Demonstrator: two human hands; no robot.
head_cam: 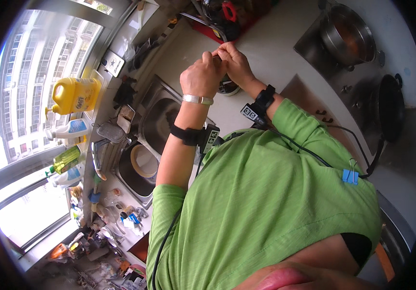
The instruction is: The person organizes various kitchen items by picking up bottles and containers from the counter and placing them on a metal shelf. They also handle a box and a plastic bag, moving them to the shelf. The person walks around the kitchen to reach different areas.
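Observation:
Over the pale countertop (200, 43), my left hand (200, 74) and my right hand (235, 63) meet with their fingers curled and fingertips together. Whatever may be pinched between them is too hidden to make out. Just below and behind the hands, a dark round container (228, 87) shows partly. A thin grey strip (222, 34) ends close to the right fingertips; I cannot tell whether it is touched. A pale bracelet (197, 99) circles my left wrist, and each forearm bears a black strapped device.
A double sink (146, 197) with a round bowl (144, 161) lies left. Bottles, including a yellow jug (75, 96), line the windowsill. A red tray (246, 38) with dark items stands ahead. To the right, a steel pot (349, 36) and a black pan (390, 108) sit at the stove.

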